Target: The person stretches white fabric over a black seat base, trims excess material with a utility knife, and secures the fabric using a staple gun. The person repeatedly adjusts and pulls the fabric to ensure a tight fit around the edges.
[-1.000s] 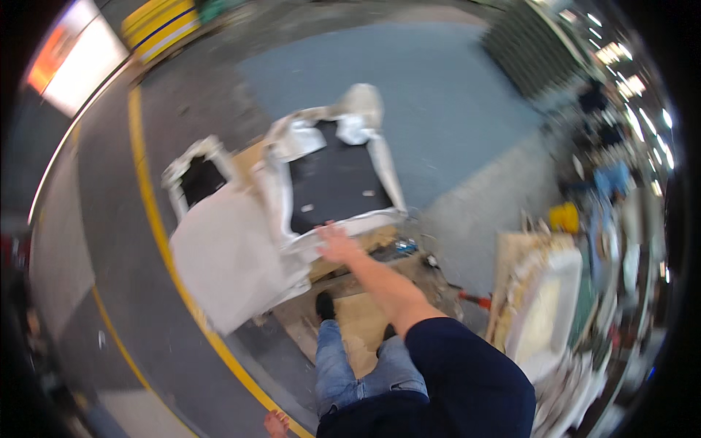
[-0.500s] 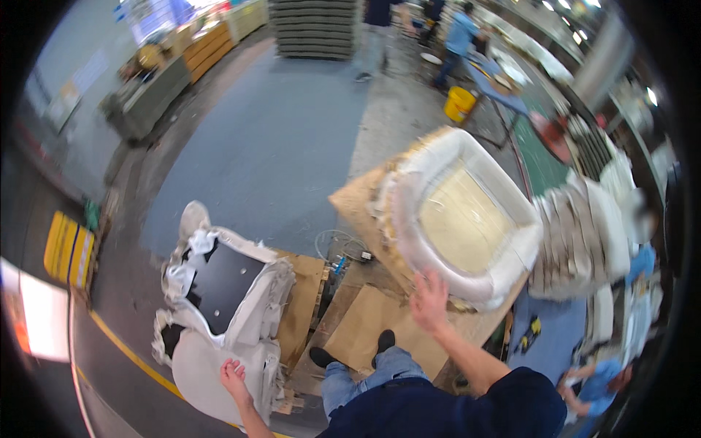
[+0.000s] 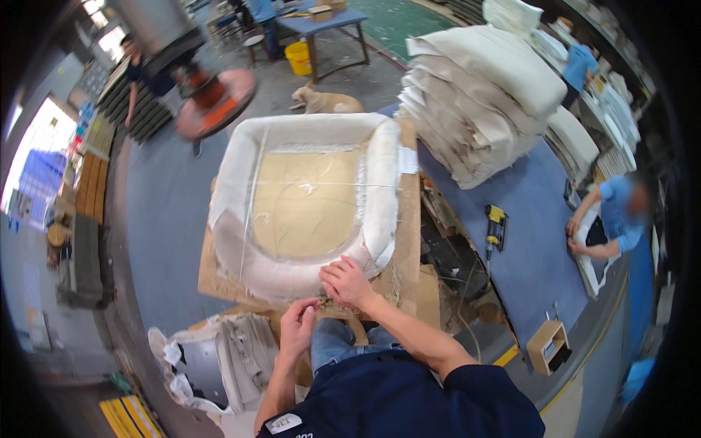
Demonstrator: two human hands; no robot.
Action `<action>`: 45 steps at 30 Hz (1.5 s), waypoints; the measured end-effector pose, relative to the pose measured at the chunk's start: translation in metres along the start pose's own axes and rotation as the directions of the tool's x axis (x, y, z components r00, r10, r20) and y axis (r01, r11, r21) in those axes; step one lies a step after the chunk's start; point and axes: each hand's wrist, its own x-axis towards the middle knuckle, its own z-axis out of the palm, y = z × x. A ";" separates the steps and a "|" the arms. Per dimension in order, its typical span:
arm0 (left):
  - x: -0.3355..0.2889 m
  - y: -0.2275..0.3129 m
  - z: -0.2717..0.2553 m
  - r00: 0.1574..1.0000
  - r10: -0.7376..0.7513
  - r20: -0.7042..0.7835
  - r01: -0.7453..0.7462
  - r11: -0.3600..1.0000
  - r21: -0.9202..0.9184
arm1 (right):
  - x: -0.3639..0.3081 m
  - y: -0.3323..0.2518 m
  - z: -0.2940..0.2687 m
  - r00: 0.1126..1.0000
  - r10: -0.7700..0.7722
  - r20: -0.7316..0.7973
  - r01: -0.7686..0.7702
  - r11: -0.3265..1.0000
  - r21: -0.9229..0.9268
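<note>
A padded ring-shaped seat cushion [image 3: 310, 197] in white fabric, with a tan centre, lies on a wooden board [image 3: 407, 248] in front of me. My right hand [image 3: 347, 283] rests on its near rim, fingers stretched over the fabric. Just left of it, below the same rim, my left hand [image 3: 298, 325] has its fingers curled and pressed together near the frayed edge. What these fingers hold, if anything, is too small to make out.
To the right, a blue table [image 3: 529, 219] bears a tall stack of cushions [image 3: 482, 95] and a yellow nail gun [image 3: 495, 230]. A person in blue [image 3: 624, 212] works there. Padded covers [image 3: 219, 365] lie at lower left. Beyond the board are a dog [image 3: 328, 102] and a yellow bucket [image 3: 298, 58].
My view has swung right, so the cushion now sits straight ahead. My left hand has come from the padded covers to the cushion's near edge. My right hand stays on the rim.
</note>
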 end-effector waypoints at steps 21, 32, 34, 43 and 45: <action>0.242 0.018 0.190 0.792 0.198 0.577 -0.456 0.821 0.344 | -0.073 0.281 -0.374 -0.053 0.887 -0.459 -0.458 0.387 0.800; 0.264 0.032 0.240 0.934 0.029 0.355 -0.240 0.788 0.567 | 0.037 0.574 -0.631 0.005 0.866 -0.499 -0.597 0.403 0.694; 0.264 0.032 0.246 0.944 0.026 0.330 -0.226 0.780 0.584 | 0.038 0.597 -0.643 0.045 0.870 -0.491 -0.629 0.407 0.663; 0.305 0.060 0.288 0.962 0.123 0.245 -0.253 0.743 0.619 | 0.033 0.514 -0.574 0.104 0.778 -0.620 -0.441 0.595 0.672; 0.343 0.093 0.316 0.972 0.116 0.205 -0.191 0.897 0.397 | 0.034 0.457 -0.509 0.093 0.777 -0.623 -0.315 0.617 0.721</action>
